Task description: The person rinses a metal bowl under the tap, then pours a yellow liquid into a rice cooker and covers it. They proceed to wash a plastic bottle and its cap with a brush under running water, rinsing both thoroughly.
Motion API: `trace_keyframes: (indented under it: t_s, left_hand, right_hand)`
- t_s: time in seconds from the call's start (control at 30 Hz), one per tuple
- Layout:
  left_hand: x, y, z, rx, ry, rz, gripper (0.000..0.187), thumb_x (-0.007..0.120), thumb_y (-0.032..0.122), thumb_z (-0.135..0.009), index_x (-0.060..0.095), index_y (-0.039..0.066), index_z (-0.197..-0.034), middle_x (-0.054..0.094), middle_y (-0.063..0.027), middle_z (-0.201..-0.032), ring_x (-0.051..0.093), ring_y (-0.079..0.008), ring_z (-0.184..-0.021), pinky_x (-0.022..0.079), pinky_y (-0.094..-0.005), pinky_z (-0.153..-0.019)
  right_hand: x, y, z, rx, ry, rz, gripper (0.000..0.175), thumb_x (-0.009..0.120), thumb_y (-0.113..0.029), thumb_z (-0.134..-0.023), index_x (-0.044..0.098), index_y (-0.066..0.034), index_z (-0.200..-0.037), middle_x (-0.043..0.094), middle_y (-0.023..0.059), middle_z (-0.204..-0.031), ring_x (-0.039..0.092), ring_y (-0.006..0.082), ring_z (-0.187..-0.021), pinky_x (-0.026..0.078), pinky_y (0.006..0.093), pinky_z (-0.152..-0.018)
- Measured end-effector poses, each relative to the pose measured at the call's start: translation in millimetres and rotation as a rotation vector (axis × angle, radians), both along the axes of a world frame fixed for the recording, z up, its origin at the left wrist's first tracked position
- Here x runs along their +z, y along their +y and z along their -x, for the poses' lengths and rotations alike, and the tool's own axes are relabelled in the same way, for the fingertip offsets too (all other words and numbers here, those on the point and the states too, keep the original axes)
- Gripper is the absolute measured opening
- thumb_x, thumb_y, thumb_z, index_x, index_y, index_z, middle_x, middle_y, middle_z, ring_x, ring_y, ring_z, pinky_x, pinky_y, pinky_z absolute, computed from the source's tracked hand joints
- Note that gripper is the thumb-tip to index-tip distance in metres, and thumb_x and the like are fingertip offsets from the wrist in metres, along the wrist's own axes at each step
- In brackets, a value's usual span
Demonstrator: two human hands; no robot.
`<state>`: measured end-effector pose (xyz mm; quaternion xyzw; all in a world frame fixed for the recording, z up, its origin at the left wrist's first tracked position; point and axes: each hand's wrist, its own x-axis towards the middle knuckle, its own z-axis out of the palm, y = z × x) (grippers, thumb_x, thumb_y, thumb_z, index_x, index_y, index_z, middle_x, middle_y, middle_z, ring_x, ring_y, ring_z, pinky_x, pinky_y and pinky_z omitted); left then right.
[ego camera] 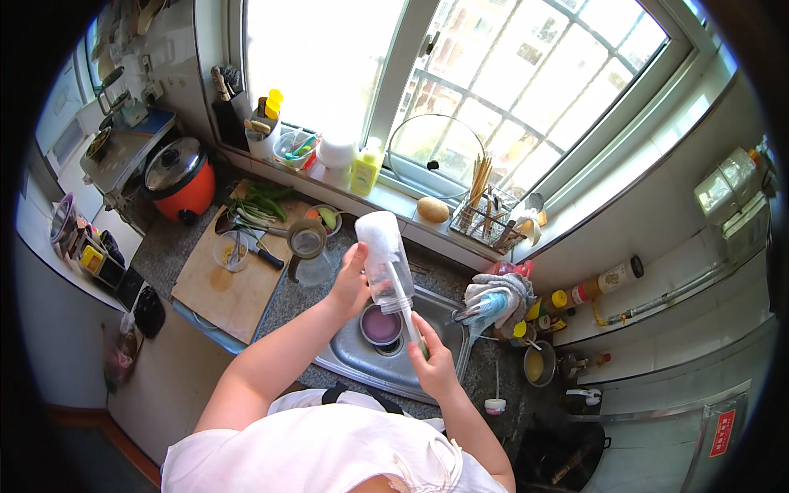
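Observation:
My left hand (351, 285) grips the side of a clear jar (373, 274), tilted with its threaded mouth downward towards me. White foam (377, 234) fills the jar's closed upper end. The white handle of a brush (407, 315) runs through the mouth into the jar, and its head is hidden in the foam. My right hand (435, 360) is closed around the handle's lower end. Both hands are above a stainless steel sink (345, 356). Inside the sink, a round purple-toned bowl (380, 325) sits beside the drain (389, 350).
Left of the sink stand a clear pitcher (313, 270) and a wooden cutting board (203, 289) bearing a knife (269, 258), a small bowl and green vegetables. Grey cloths (508, 296) hang right of the sink, near a saucepan (540, 363) and a dark wok (558, 453).

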<state>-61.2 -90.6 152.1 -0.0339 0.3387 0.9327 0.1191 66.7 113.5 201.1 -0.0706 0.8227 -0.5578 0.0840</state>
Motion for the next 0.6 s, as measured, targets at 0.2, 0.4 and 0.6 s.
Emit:
trace_keyframes:
  t_s: [0.2, 0.4, 0.6]
  left_hand:
    - [8, 9, -6, 0.126, -0.071, -0.051, 0.105, 0.068, 0.062, -0.085, -0.004, 0.032, -0.157, 0.036, -0.0115, -0.146, 0.053, -0.0315, -0.117, 0.048, -0.0567, -0.091]
    - [15, -28, 34, 0.090, 0.027, -0.045, 0.066, 0.073, 0.050, -0.086, 0.038, 0.017, -0.131, 0.057, -0.0121, -0.095, 0.063, -0.0258, -0.082, 0.054, -0.0363, -0.062]
    - [3, -25, 39, -0.005, -0.043, -0.254, 0.066, 0.071, 0.052, -0.087, 0.041, 0.013, -0.131, 0.056, -0.0138, -0.101, 0.063, -0.0266, -0.084, 0.057, -0.0403, -0.072]
  right_hand:
    - [-29, -14, 3, 0.030, 0.252, -0.243, 0.059, 0.058, -0.010, -0.095, 0.041, -0.0197, -0.150, 0.063, 0.0246, -0.111, 0.067, 0.0321, -0.089, 0.052, 0.0389, -0.081]
    - [-7, -2, -22, 0.211, -0.547, 0.368, 0.059, 0.044, -0.014, -0.104, 0.023, -0.0180, -0.158, 0.043, -0.0027, -0.064, 0.034, 0.0065, -0.047, 0.031, 0.0228, -0.042]
    - [13, -18, -19, 0.257, -0.552, 0.370, 0.063, 0.044, -0.013, -0.104, 0.016, -0.0236, -0.160, 0.043, -0.0029, -0.064, 0.038, 0.0063, -0.048, 0.035, 0.0240, -0.043]
